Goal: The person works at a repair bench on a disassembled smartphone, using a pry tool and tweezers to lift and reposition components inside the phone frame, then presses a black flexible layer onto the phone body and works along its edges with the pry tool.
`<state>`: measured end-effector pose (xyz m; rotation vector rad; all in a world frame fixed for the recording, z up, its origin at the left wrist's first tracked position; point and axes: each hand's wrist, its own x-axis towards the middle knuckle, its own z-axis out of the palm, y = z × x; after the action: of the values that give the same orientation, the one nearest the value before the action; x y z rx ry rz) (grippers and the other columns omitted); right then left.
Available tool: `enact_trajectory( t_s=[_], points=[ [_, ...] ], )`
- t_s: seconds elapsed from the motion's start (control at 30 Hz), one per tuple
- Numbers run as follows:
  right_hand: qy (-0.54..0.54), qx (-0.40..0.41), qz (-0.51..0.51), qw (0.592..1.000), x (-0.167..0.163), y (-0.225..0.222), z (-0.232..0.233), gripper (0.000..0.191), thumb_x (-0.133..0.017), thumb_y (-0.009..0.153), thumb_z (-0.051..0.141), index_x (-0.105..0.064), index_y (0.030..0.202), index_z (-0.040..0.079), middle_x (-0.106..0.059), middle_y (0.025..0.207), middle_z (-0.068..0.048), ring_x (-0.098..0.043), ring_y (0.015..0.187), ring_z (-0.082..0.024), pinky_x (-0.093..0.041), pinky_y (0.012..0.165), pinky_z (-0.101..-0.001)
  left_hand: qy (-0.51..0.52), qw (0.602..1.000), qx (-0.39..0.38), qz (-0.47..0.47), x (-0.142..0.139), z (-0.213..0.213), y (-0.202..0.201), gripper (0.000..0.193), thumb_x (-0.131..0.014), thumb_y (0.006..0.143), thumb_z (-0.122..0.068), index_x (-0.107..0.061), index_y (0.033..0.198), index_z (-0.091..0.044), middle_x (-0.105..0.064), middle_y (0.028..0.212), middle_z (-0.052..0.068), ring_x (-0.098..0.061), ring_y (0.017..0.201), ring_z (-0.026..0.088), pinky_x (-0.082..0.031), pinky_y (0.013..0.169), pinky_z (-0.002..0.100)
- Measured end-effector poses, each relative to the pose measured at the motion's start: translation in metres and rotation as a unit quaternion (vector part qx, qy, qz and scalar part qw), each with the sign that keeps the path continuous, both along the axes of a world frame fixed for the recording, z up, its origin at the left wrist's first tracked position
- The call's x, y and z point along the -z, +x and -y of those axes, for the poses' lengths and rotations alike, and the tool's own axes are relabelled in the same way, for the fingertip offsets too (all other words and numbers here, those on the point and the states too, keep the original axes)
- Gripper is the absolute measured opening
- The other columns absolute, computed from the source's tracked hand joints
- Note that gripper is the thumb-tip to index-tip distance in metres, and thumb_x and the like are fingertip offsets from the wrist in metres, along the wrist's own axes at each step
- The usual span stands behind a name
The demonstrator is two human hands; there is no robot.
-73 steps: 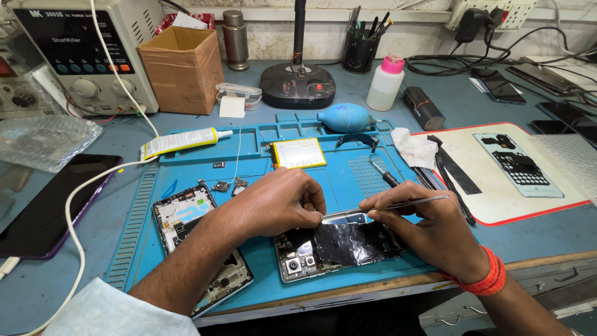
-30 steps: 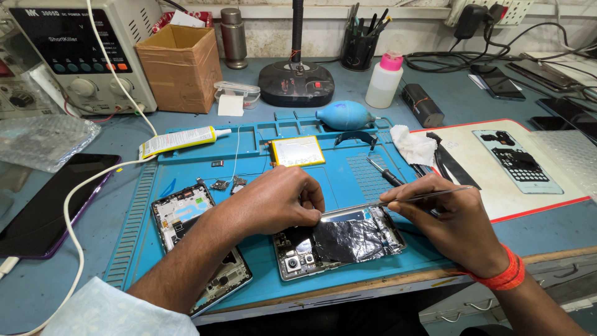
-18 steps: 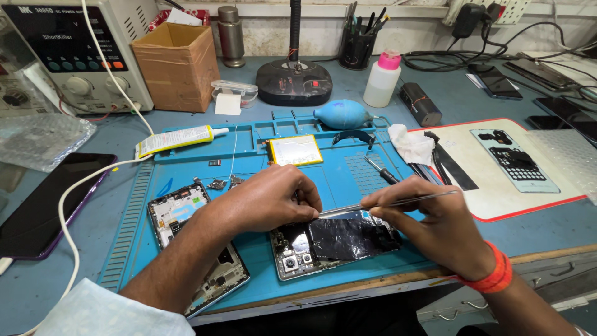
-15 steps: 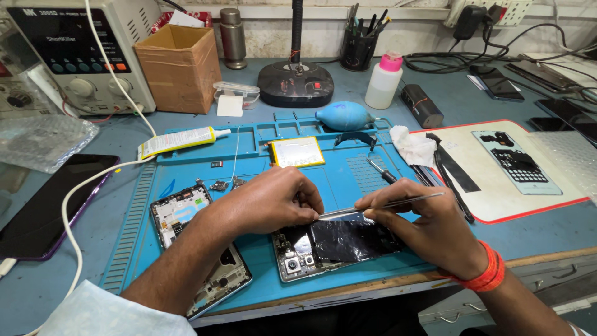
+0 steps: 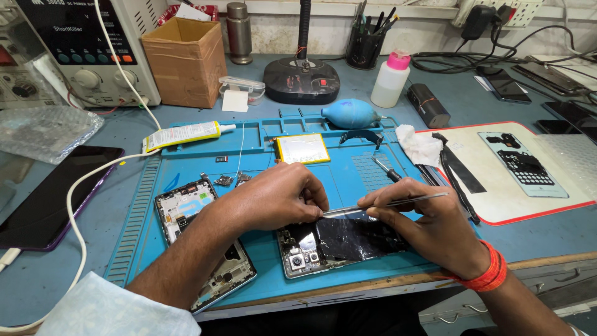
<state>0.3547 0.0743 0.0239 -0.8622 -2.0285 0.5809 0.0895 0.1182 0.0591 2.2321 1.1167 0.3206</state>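
Two bare forearms w/ bare hands, no gloves, no rings seen. Left hand (image 5: 280,196): forearm bare, then a pale light-blue sleeve (image 5: 118,308) w/ a fine woven texture, loose at the cuff, well back from the wrist. Right hand (image 5: 429,227): red-orange wristband (image 5: 488,274), several thin strands stacked, just behind the wrist; forearm beyond the band bare. Nails short.

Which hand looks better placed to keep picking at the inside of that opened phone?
Probably the right hand: it holds the tweezers, tips at the opened phone. The left hand only rests on the phone's top edge.
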Motion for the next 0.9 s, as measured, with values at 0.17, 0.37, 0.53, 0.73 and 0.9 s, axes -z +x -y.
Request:
enact_trajectory(
  t_s=[0.17, 0.37, 0.53, 0.73, 0.9],
  points=[
    [0.001, -0.007, 0.004, 1.000, -0.001, -0.002, 0.000, 0.014, -0.076, 0.087, 0.002, -0.067, 0.098, 0.001, -0.081, 0.103, -0.011, -0.081, 0.095, -0.017, -0.065, 0.082, -0.0306, 0.000, 1.000, 0.003, 0.000, 0.001, 0.000, 0.000, 0.020, -0.075, 0.079, -0.016, -0.082, 0.098, -0.010, -0.080, 0.085, 0.007, -0.076, 0.076, 0.016, -0.059, 0.070, 0.032],
    [0.009, -0.010, 0.020, 1.000, -0.004, -0.006, -0.001, 0.015, -0.076, 0.087, 0.002, -0.068, 0.099, 0.001, -0.081, 0.103, -0.010, -0.081, 0.095, -0.017, -0.064, 0.082, -0.0307, 0.012, 1.000, 0.014, -0.002, 0.000, 0.001, -0.002, 0.019, -0.076, 0.081, -0.017, -0.082, 0.098, -0.011, -0.080, 0.085, 0.007, -0.075, 0.076, 0.017, -0.058, 0.071, 0.033],
    [0.020, -0.019, 0.027, 0.999, -0.004, -0.010, -0.001, 0.015, -0.075, 0.087, 0.001, -0.069, 0.101, 0.002, -0.081, 0.104, -0.010, -0.081, 0.094, -0.017, -0.063, 0.082, -0.0303, 0.011, 1.000, 0.016, -0.003, -0.001, 0.002, -0.002, 0.019, -0.077, 0.081, -0.018, -0.082, 0.099, -0.013, -0.081, 0.087, 0.006, -0.076, 0.079, 0.018, -0.058, 0.072, 0.035],
    [0.021, -0.017, 0.032, 0.999, -0.005, -0.013, -0.002, 0.016, -0.076, 0.087, 0.002, -0.068, 0.100, 0.002, -0.082, 0.103, -0.009, -0.082, 0.093, -0.016, -0.064, 0.081, -0.0297, 0.003, 1.000, 0.012, -0.010, -0.002, 0.002, -0.002, 0.020, -0.076, 0.082, -0.017, -0.082, 0.101, -0.015, -0.081, 0.090, 0.005, -0.076, 0.083, 0.017, -0.058, 0.076, 0.034],
    [0.025, -0.023, 0.035, 0.999, -0.005, -0.016, 0.000, 0.017, -0.076, 0.087, 0.001, -0.069, 0.102, 0.001, -0.082, 0.103, -0.009, -0.081, 0.092, -0.016, -0.068, 0.083, -0.0294, 0.001, 1.000, 0.018, -0.004, -0.003, 0.001, -0.002, 0.021, -0.075, 0.081, -0.017, -0.082, 0.101, -0.014, -0.081, 0.091, 0.006, -0.076, 0.084, 0.015, -0.059, 0.078, 0.033]
  ],
)
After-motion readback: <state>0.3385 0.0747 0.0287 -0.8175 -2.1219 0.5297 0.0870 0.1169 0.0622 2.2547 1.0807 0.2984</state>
